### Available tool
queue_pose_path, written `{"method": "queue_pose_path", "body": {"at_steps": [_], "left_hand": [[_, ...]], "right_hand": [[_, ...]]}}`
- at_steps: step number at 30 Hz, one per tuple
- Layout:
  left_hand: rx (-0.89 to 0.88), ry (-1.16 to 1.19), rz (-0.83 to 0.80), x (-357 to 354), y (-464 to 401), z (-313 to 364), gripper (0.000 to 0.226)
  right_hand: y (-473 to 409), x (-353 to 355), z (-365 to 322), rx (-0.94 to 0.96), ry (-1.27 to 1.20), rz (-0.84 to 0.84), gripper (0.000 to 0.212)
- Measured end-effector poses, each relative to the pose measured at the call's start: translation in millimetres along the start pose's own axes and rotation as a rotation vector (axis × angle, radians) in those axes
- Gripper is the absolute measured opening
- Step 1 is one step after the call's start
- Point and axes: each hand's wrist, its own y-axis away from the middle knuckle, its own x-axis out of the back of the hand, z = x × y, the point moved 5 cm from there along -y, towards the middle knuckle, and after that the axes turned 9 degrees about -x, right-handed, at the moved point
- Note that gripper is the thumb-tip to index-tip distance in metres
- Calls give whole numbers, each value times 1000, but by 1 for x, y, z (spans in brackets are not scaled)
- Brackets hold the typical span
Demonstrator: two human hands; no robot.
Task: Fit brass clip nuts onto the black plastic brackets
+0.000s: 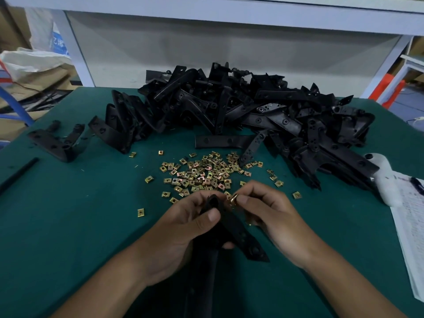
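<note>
My left hand [183, 228] grips a black plastic bracket [238, 235] just above the green table, its upper end raised and one arm pointing down to the right. My right hand [268, 210] pinches a brass clip nut [234, 198] between thumb and fingers, right at the bracket's top end. A scatter of several loose brass clip nuts [202, 173] lies on the mat just beyond my hands. Behind them rises a big heap of black brackets [241, 111].
A row of brackets [124, 125] leans together at the heap's left, with one more bracket [57, 143] lying apart farther left. A black rod [18, 173] lies near the left table edge. A white object [385, 180] and printed papers [410, 226] sit at the right edge.
</note>
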Motion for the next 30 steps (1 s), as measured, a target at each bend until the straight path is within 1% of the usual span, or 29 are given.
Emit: {"method": "queue_pose_path", "body": {"at_steps": [1, 4, 7, 10, 14, 16, 21, 25, 30], "left_hand": [[-5, -22, -20, 0, 1, 0, 63], [-37, -77, -48, -1, 0, 1, 39], [-49, -40, -29, -1, -1, 0, 29], [-69, -46, -31, 0, -2, -1, 29], [-73, -49, -31, 0, -1, -1, 29], [-79, -51, -33, 0, -1, 0, 33], [-87, -58, -38, -1, 0, -1, 34], [-100, -77, -46, -1, -1, 1, 26], [-102, -88, -48, 0, -2, 1, 21]], "right_hand": [[0, 0, 0, -8, -22, -2, 17], [1, -1, -1, -21, -86, -39, 16], [2, -5, -1, -48, -155, -107, 16], [3, -8, -3, -50, -167, -161, 18], [2, -5, -2, -48, -157, -130, 17], [1, -3, -3, -41, -157, -105, 17], [0, -3, -1, -38, -143, -124, 20], [0, -2, -2, -58, -140, -119, 16], [1, -4, -1, -91, -189, -140, 20]]}}
